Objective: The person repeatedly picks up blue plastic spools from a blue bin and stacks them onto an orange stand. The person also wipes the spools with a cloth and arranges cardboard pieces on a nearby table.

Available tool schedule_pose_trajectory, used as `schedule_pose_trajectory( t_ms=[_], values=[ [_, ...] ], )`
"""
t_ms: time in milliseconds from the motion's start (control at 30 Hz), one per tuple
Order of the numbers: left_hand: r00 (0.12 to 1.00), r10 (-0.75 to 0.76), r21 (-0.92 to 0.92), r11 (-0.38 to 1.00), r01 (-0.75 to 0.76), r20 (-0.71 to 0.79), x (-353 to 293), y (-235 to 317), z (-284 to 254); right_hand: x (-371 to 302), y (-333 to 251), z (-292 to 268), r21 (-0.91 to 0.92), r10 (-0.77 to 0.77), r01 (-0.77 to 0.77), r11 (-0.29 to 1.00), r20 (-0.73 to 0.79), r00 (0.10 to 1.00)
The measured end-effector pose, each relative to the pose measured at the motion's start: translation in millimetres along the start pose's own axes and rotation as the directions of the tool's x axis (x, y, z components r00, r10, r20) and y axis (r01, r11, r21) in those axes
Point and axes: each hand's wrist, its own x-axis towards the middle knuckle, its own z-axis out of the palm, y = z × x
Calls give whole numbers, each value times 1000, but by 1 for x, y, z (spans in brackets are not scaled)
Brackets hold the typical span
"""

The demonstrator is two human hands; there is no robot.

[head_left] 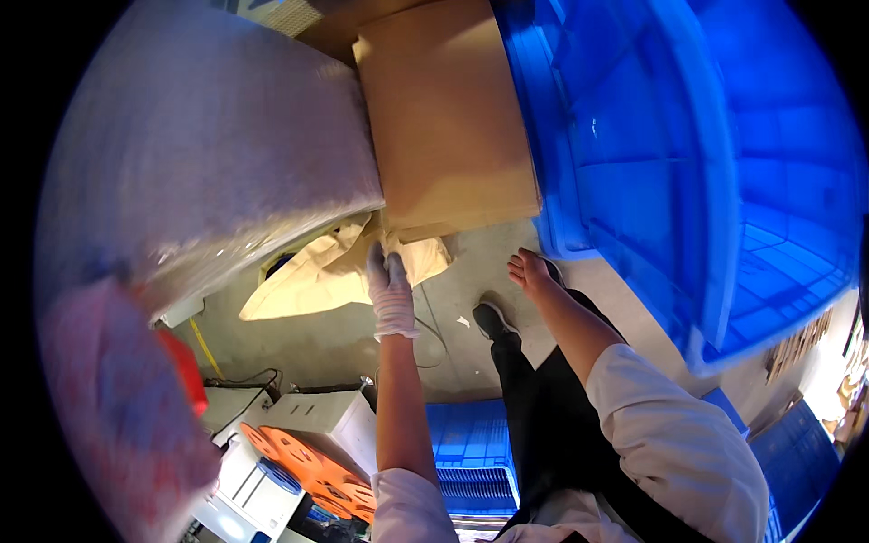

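Note:
My left hand, in a pale glove, reaches forward to a crumpled pale tan sheet. Its thumb and fingers close on the sheet's upper edge, just below a brown cardboard box; the fingertips are partly hidden against the tan folds. Bare and away from any object, my right hand hangs over the floor near my shoe, its fingers curled in with nothing visible in them. Left of the box stands a large block wrapped in clear film, whose lower edge overhangs the tan sheet.
Big blue plastic crates rise at the right. A blurred pink and red bundle fills the lower left. Behind it are an orange panel with cut-outs and a white cabinet. A blue crate sits beside my legs.

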Motion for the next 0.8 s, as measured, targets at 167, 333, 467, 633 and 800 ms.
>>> schedule_pose_trajectory(
  t_ms=[167, 333, 467, 633, 800],
  values=[
    [711, 653, 521, 524, -674, 263, 62, 50, 50, 71, -8, 44, 519, -26, 85, 851, -118, 993],
    [679, 645, 653, 352, -671, 351, 89, 17, 90, 85, -36, 82, 870, -472, 81, 487, 185, 862],
    [690, 615, 650, 352, -673, 381, 87, 17, 92, 90, -33, 86, 902, -514, 143, 406, 96, 853],
    [672, 621, 658, 312, -685, 404, 86, 17, 89, 90, -29, 93, 887, -438, 213, 410, -13, 899],
    [662, 643, 654, 316, -688, 385, 83, 9, 90, 86, -16, 91, 837, -440, 249, 488, -10, 898]
  ],
)
